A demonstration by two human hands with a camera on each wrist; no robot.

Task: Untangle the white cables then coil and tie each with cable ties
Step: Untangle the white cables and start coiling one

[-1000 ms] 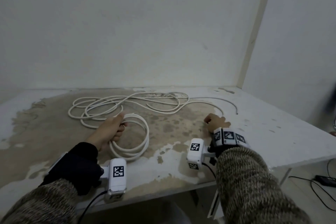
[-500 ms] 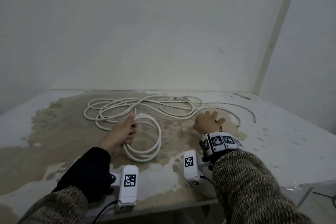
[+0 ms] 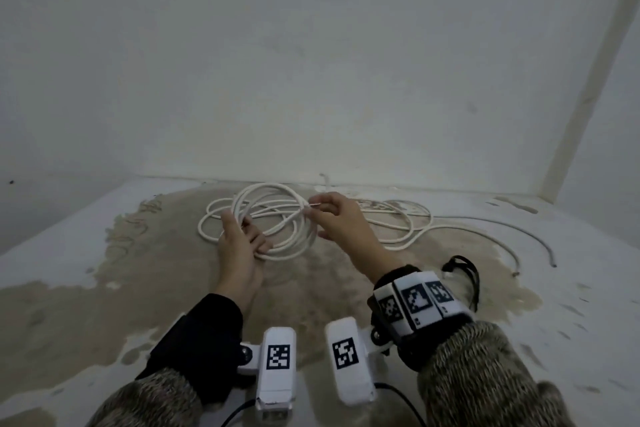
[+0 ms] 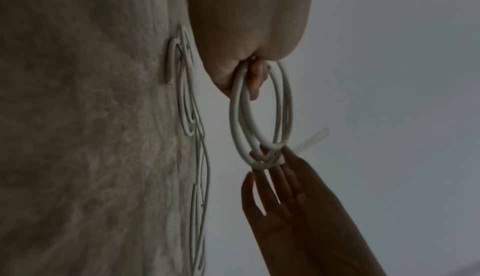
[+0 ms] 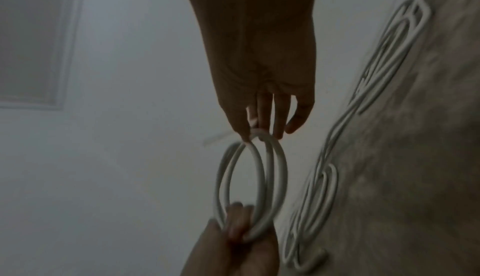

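A white cable coil (image 3: 291,236) hangs in the air just above the stained table (image 3: 86,305). My left hand (image 3: 247,236) grips its near side, fingers curled round the strands (image 4: 249,79). At the coil's far side my right hand (image 3: 317,210) pinches a thin pale cable tie (image 4: 314,138) between thumb and forefinger, against the strands (image 5: 255,134). The other fingers of that hand are spread loosely. A second white cable (image 3: 398,229) lies in loose, overlapping loops on the table behind and to the right, one end trailing right (image 3: 540,250).
A black looped strap or cord (image 3: 465,274) lies on the table just right of my right wrist. White walls close off the back and right, meeting at a corner (image 3: 554,166). The table's near edge is under my forearms.
My left hand has raised the coil off the table. My right hand left the tabletop and came across to the coil's far side, now pinching a tie. The view has tilted and shifted.
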